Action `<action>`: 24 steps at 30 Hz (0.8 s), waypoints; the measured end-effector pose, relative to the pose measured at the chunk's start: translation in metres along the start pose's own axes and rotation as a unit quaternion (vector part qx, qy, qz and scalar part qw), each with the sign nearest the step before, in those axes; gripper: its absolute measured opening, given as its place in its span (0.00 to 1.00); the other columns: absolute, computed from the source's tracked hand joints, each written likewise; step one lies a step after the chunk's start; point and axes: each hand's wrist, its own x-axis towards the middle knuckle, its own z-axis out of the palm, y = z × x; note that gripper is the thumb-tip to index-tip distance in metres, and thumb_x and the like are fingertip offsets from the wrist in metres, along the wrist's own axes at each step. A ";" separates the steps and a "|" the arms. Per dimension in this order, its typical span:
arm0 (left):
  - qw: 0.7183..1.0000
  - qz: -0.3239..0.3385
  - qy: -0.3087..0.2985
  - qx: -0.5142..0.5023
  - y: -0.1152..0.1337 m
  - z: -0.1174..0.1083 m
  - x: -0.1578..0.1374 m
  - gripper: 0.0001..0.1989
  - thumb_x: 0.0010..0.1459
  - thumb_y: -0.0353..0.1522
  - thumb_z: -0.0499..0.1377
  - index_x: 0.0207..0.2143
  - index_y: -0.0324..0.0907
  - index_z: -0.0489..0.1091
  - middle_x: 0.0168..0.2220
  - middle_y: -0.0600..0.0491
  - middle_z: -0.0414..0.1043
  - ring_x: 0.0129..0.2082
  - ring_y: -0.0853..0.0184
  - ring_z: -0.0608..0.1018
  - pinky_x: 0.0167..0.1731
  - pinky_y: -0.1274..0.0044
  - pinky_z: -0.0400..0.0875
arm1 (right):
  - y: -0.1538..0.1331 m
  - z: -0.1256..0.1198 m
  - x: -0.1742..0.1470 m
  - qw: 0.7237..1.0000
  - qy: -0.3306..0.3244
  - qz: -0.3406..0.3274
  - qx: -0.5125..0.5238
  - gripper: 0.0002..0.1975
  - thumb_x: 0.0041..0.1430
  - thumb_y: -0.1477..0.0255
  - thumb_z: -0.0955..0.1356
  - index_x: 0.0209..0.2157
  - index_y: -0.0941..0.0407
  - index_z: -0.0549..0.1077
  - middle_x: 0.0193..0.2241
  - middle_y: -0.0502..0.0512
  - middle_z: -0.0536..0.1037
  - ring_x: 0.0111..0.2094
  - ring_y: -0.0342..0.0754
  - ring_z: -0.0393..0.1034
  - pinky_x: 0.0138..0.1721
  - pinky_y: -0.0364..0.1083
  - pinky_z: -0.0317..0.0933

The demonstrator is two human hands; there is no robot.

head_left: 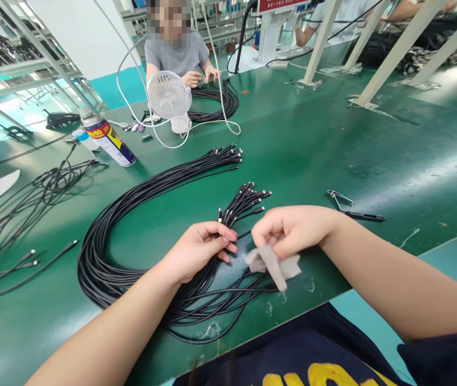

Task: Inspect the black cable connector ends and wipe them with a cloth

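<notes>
Counter, smooth with a glossy sheen; cables, smooth plastic-like sheathing, faintly shiny; connector tips, bright metal; cloth piece, matt and creased; fan, smooth white plastic; spray can, glossy printed side; small tool, polished metal arms

Beside me, one bare left hand, one bare right hand, that's two! One crumpled grey cloth scrap, one round white plastic fan, one yellow, red and blue cylindrical spray can, four slanting cream posts, one person in a grey top! Slim black cables? Over a dozen, too tangled to number!
</notes>
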 end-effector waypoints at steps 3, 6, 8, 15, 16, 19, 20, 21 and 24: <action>1.000 -0.003 -0.014 -0.008 0.002 0.003 -0.002 0.13 0.43 0.36 0.70 0.23 0.36 0.72 0.27 0.48 0.77 0.24 0.70 0.77 0.23 0.80 0.72 | 0.001 -0.010 0.002 0.982 0.163 -0.094 -0.017 0.10 0.57 0.66 0.69 0.29 0.60 0.71 0.23 0.49 0.75 0.22 0.38 0.66 0.24 0.39 0.60; 1.000 -0.006 -0.015 -0.003 0.003 0.004 -0.003 0.12 0.43 0.35 0.70 0.21 0.36 0.71 0.28 0.47 0.78 0.25 0.69 0.78 0.22 0.81 0.72 | 0.005 -0.013 0.010 0.947 0.295 -0.102 -0.077 0.11 0.62 0.66 0.65 0.30 0.59 0.71 0.23 0.49 0.74 0.23 0.39 0.67 0.26 0.40 0.62; 1.000 0.003 -0.012 0.004 0.002 0.004 -0.003 0.11 0.43 0.33 0.69 0.21 0.37 0.72 0.30 0.47 0.78 0.27 0.68 0.79 0.22 0.81 0.72 | 0.006 -0.009 0.017 0.947 0.295 -0.081 -0.096 0.09 0.61 0.67 0.65 0.31 0.59 0.70 0.24 0.49 0.73 0.24 0.40 0.67 0.26 0.40 0.63; 0.999 0.016 -0.037 0.015 0.001 0.005 -0.004 0.09 0.44 0.30 0.67 0.21 0.37 0.69 0.22 0.51 0.75 0.25 0.68 0.78 0.22 0.81 0.71 | 0.004 0.012 0.030 0.968 0.236 -0.071 -0.045 0.06 0.50 0.73 0.69 0.30 0.58 0.67 0.24 0.48 0.72 0.23 0.41 0.67 0.23 0.41 0.63; 0.999 0.019 -0.036 0.016 0.001 0.005 -0.004 0.08 0.44 0.29 0.67 0.22 0.37 0.69 0.22 0.52 0.74 0.25 0.68 0.78 0.22 0.81 0.71 | 0.003 0.012 0.029 0.970 0.229 -0.071 -0.046 0.05 0.50 0.74 0.68 0.30 0.58 0.67 0.23 0.48 0.72 0.23 0.42 0.68 0.23 0.41 0.63; 0.999 0.029 -0.022 0.025 0.000 0.006 -0.004 0.10 0.44 0.30 0.67 0.23 0.38 0.67 0.22 0.54 0.72 0.25 0.69 0.77 0.22 0.81 0.71 | 0.004 0.012 0.027 0.960 0.234 -0.094 -0.123 0.02 0.55 0.75 0.64 0.31 0.58 0.68 0.21 0.47 0.70 0.21 0.41 0.66 0.22 0.40 0.61; 0.999 0.034 -0.017 0.035 0.000 0.007 -0.005 0.10 0.44 0.30 0.66 0.23 0.39 0.66 0.22 0.55 0.72 0.25 0.69 0.76 0.22 0.81 0.70 | 0.004 0.012 0.027 0.947 0.247 -0.110 -0.174 0.04 0.56 0.75 0.63 0.31 0.58 0.69 0.21 0.47 0.70 0.21 0.40 0.65 0.22 0.40 0.60; 0.998 0.042 -0.014 0.051 -0.001 0.007 -0.005 0.11 0.44 0.30 0.66 0.23 0.39 0.65 0.22 0.56 0.71 0.24 0.70 0.76 0.22 0.81 0.70 | 0.005 0.012 0.027 0.929 0.261 -0.130 -0.227 0.06 0.58 0.75 0.62 0.30 0.58 0.70 0.22 0.48 0.70 0.21 0.40 0.64 0.23 0.40 0.59; 0.991 0.067 -0.006 0.118 -0.002 0.006 -0.005 0.11 0.47 0.31 0.65 0.25 0.41 0.63 0.21 0.58 0.69 0.22 0.72 0.73 0.23 0.80 0.68 | 0.007 0.012 0.030 0.876 0.288 -0.191 -0.337 0.09 0.60 0.76 0.61 0.30 0.60 0.73 0.24 0.50 0.73 0.25 0.40 0.65 0.28 0.40 0.59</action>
